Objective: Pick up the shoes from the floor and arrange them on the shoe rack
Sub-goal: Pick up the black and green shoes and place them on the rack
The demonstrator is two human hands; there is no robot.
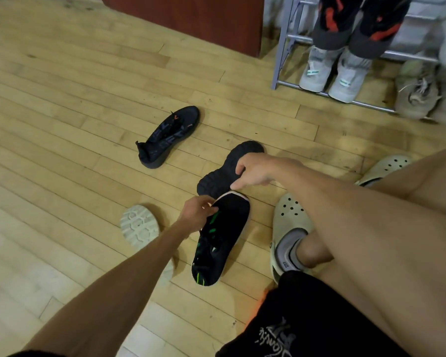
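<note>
Nearest, at bottom right: black shorts (307,318) with a pale print, bare thigh beside them. Just beyond, a beige clog (289,222) on a grey-socked foot, flat on the wooden floor (62,124).

Left of that clog, just beside it: the green-laced black shoe (224,235), lengthwise, pale-rimmed end pointing away. Left hand (198,212) at its left flank, fingers curled into the lacing, gripping it; whether lifted or resting on the boards, impossible to tell. Further left, partly behind the left forearm, a pale shoe (139,225) lying sole up.

Next out, touching the pale-rimmed end: the upturned black shoe (224,173), tread facing the camera. Right hand (258,171) over its right edge, fingers hooked onto the sole and thumb angled down at the rim, holding it. Off to the right, a second clog (384,168), partly hidden by the leg.

Further out and left, well apart from both hands: a black shoe with orange marks (170,137), alone on the floor.

Farthest, top right: the shoe rack (283,47) of grey metal bars. Grey shoes (330,73) paired on the bottom tier, black and red shoes (358,21) above, tan shoes (417,96) at the right end. Left of the rack, a brown cabinet (191,16).
</note>
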